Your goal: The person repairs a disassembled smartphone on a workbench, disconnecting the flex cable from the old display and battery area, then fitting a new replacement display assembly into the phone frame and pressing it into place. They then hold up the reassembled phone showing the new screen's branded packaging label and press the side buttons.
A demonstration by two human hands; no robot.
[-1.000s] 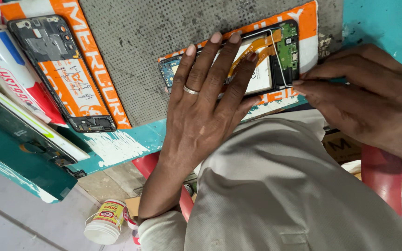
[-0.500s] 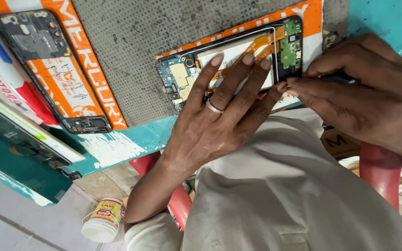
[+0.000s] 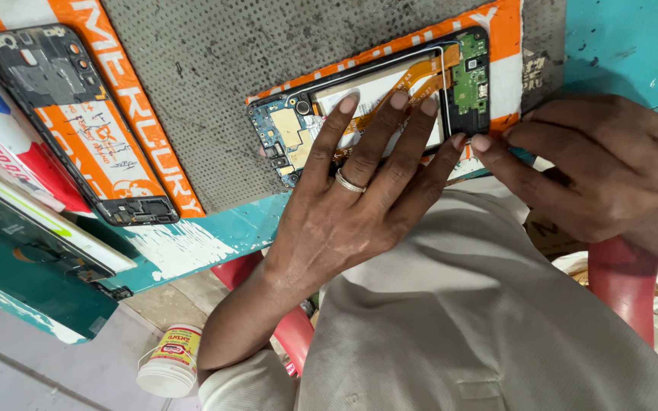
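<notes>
My teal tabletop point(image 3: 618, 46) fills the far side, a grey perforated mat point(image 3: 215, 68) spread over it. Since a second ago my left hand point(image 3: 352, 205) has slid nearer, so the blue circuit board point(image 3: 279, 141) at the phone's left end now shows. Two opened phones: one phone point(image 3: 390, 106) under my fingers near the right, and one back frame point(image 3: 78, 122) well apart at the far left. Left hand lies flat, fingers point(image 3: 390, 129) spread open, pressing the battery and orange flex cable point(image 3: 420, 76). My right hand point(image 3: 595, 167) sits just right of the phone, fingertips pinched at its near right corner; what they grip, I cannot tell. One ring point(image 3: 349, 183), one white jar point(image 3: 169, 361) on the floor.
</notes>
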